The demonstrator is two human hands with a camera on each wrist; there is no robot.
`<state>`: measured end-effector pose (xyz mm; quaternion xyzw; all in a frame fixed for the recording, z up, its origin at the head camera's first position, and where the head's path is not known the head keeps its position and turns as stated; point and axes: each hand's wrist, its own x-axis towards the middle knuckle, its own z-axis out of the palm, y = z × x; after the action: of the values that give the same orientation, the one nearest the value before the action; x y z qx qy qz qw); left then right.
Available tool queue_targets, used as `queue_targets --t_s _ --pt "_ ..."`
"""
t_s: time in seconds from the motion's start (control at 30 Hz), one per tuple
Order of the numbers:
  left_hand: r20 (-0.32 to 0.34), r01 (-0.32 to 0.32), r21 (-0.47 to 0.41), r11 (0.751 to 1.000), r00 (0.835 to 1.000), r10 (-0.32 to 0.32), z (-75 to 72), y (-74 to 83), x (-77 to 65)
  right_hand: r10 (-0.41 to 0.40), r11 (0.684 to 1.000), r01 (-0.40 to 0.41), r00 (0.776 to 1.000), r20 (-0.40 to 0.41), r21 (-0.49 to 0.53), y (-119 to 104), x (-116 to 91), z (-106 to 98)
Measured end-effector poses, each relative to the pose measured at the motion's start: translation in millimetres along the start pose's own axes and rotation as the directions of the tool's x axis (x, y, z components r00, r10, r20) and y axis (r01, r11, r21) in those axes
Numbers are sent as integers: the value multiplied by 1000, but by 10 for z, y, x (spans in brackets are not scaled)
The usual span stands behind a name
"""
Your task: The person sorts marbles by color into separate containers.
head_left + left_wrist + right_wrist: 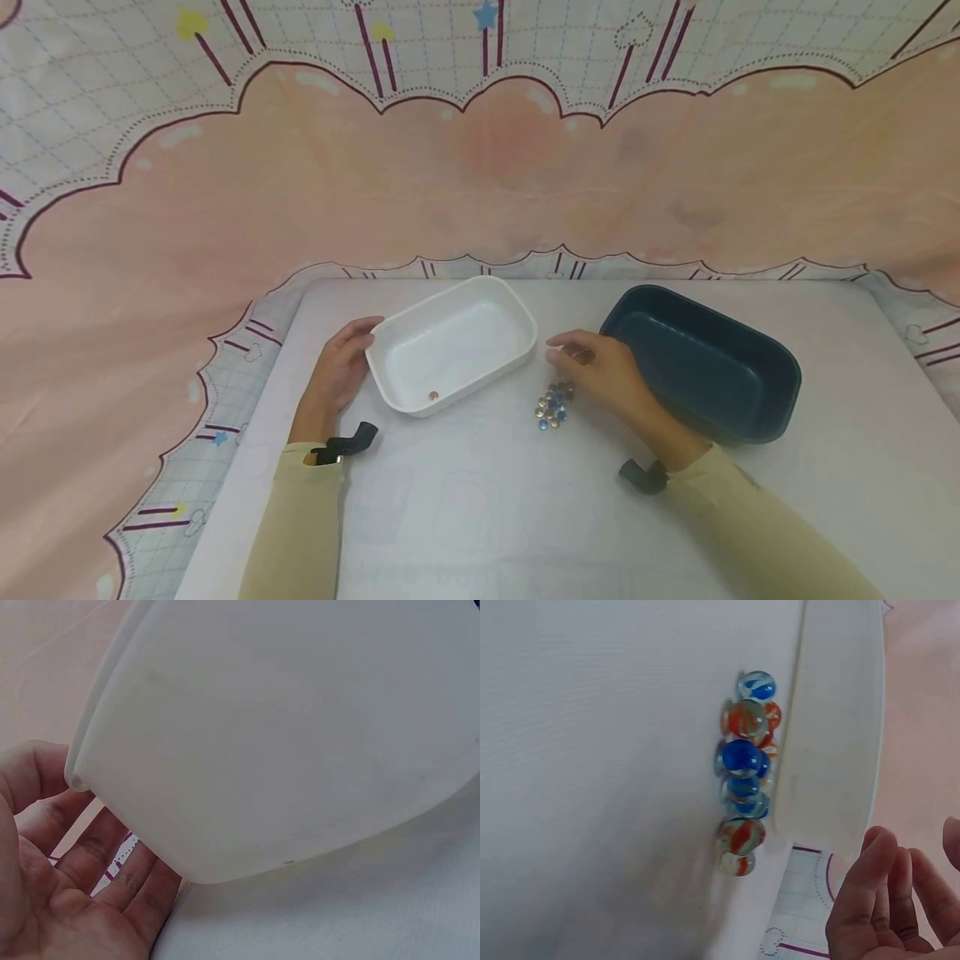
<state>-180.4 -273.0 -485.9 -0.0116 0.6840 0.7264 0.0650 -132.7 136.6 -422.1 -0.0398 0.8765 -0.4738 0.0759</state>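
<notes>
My left hand (341,371) holds the left end of a white tray (480,287), thumb at the rim and fingers against the outer wall, as the left wrist view shows. A small reddish marble (433,395) lies inside, near the tray's front corner. My right hand (600,371) hovers between the white tray's right end and a dark blue tray (750,358). Its fingers are loosely bent, with the thumb apart and nothing visible between them. Just below it lies a cluster of glass marbles (742,757) in blue, orange and clear swirls, on the table.
A white cloth covers the table (480,517). Behind it hangs a pink patterned curtain (450,192). Black straps with cameras sit at both wrists, such as the right wrist camera (643,477). The dark blue tray stands angled beside the right forearm.
</notes>
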Motion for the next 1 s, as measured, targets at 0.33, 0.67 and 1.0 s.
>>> queue_targets --t_s 0.33,0.67,1.0 --pt "-2 8 -15 1000 1000 -8 6 -2 4 6 1000 -6 1000 22 15 116 -80 -18" --pt "5 8 -8 1000 1000 -8 6 5 -12 41 999 -40 998 42 -36 225 -160 -33" --pt "14 -3 -40 999 1000 3 19 19 -9 41 992 -35 998 46 -122 310 -237 -22"
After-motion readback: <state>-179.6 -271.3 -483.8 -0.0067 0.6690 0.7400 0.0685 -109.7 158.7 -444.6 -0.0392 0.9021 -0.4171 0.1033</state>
